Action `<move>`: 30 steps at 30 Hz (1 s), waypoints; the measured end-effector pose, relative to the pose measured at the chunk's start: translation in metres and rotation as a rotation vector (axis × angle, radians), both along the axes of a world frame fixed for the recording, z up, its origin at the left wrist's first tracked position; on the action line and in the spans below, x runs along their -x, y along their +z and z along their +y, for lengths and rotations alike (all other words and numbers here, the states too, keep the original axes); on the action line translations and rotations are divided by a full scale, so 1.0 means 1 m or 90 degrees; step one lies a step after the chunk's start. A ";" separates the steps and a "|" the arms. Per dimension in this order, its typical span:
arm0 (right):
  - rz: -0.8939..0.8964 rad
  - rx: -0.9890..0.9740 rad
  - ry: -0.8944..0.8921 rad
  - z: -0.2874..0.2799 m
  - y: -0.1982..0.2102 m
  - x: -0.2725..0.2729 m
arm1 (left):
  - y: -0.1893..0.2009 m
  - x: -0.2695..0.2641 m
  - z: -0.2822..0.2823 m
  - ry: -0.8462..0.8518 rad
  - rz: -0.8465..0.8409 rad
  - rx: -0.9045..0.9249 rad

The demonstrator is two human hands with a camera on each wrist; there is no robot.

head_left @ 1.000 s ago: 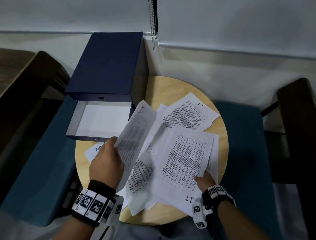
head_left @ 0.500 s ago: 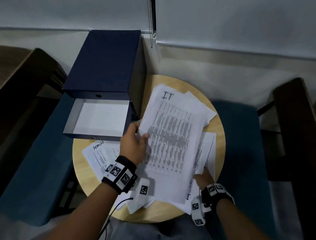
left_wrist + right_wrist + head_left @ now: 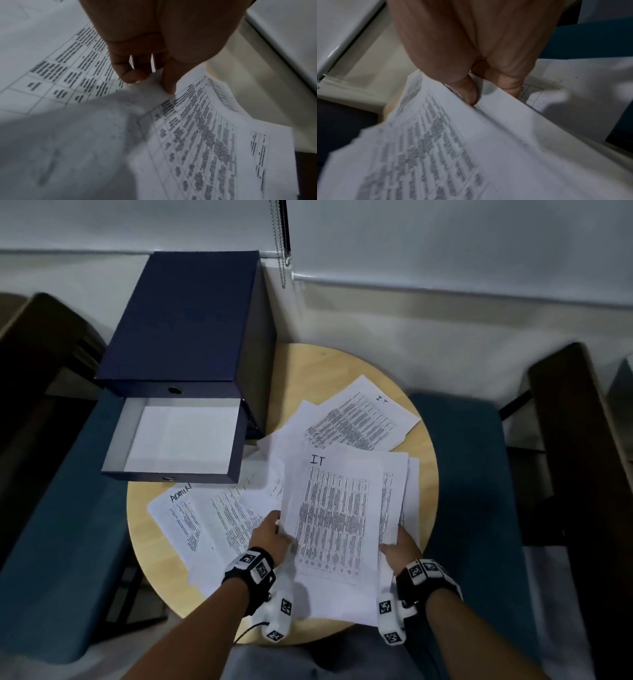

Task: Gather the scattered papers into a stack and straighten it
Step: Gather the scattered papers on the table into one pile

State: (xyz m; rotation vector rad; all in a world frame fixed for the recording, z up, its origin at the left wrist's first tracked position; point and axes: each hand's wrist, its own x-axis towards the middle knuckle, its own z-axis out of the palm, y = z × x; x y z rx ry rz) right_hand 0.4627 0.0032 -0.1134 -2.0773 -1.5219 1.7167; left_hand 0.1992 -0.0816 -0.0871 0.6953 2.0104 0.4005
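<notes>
A printed sheet marked "IT" (image 3: 334,518) lies on top of a loose pile of papers on the round wooden table (image 3: 308,371). My left hand (image 3: 272,537) pinches the sheet's left edge, thumb on top, fingers curled underneath (image 3: 130,75). My right hand (image 3: 399,547) grips the right edge of the sheets, thumb (image 3: 467,92) on top, fingers beneath. Another "IT" sheet (image 3: 359,419) lies at the back right. An "ADMIN" sheet (image 3: 185,515) and a text sheet (image 3: 229,518) lie at the left.
A dark blue drawer box (image 3: 185,320) stands at the table's back left, its lower drawer (image 3: 178,436) pulled out with white paper inside. Blue upholstered seats (image 3: 472,474) flank the table. A blind chain (image 3: 281,241) hangs behind.
My left hand swung the "IT" sheet from the back left toward me and laid it on the pile by my right hand, which now grips its right edge. The far "IT" sheet is uncovered.
</notes>
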 end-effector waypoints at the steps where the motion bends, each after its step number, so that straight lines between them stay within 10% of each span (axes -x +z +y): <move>1: -0.010 -0.001 0.004 0.001 -0.001 -0.001 | 0.004 0.003 0.002 0.009 0.028 -0.018; 8: -0.004 0.031 -0.032 0.008 -0.010 -0.006 | 0.010 0.033 0.007 -0.016 0.122 -0.046; 15: 0.116 0.059 -0.178 0.004 -0.014 -0.002 | -0.008 -0.009 0.020 -0.065 -0.007 -0.054; 20: 0.027 0.005 -0.025 0.003 -0.015 -0.008 | -0.016 -0.029 0.021 -0.142 -0.019 -0.022; 30: -0.052 -0.009 0.031 0.003 -0.019 -0.007 | -0.020 0.072 -0.040 0.080 0.145 0.078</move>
